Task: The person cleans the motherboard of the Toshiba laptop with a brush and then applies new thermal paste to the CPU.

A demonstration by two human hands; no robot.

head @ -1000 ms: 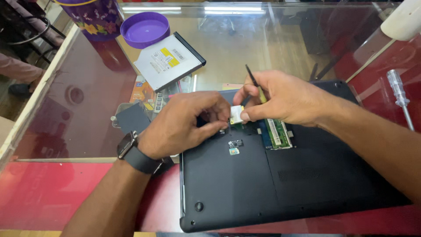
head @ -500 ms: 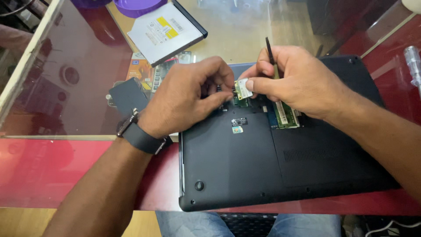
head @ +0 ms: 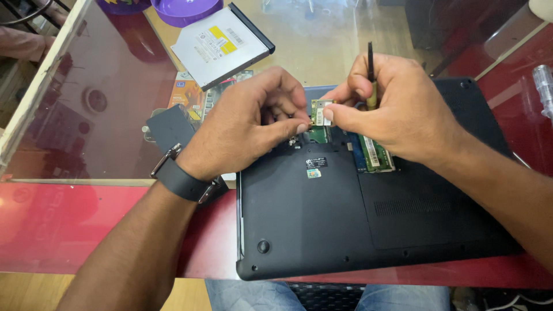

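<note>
A black laptop (head: 322,230) lies upside down on the table, its memory bay uncovered. My right hand (head: 397,109) pinches a small green circuit card (head: 321,112) with a white label above the bay, and a thin dark tool (head: 371,63) stands up between its fingers. My left hand (head: 247,124), a dark watch on its wrist, touches the card's left edge with its fingertips. A green memory stick (head: 375,154) sits in its slot just under my right hand.
A silver optical drive (head: 222,45) lies on the glass tabletop (head: 103,98) behind the laptop. A purple lid (head: 184,8) sits at the far edge. A black cover panel (head: 170,129) rests left of my left wrist. A clear-handled screwdriver (head: 542,92) lies at the right.
The view has shifted down and closer. Both hands stay together on the small card, which now sits a little higher above the bay.
</note>
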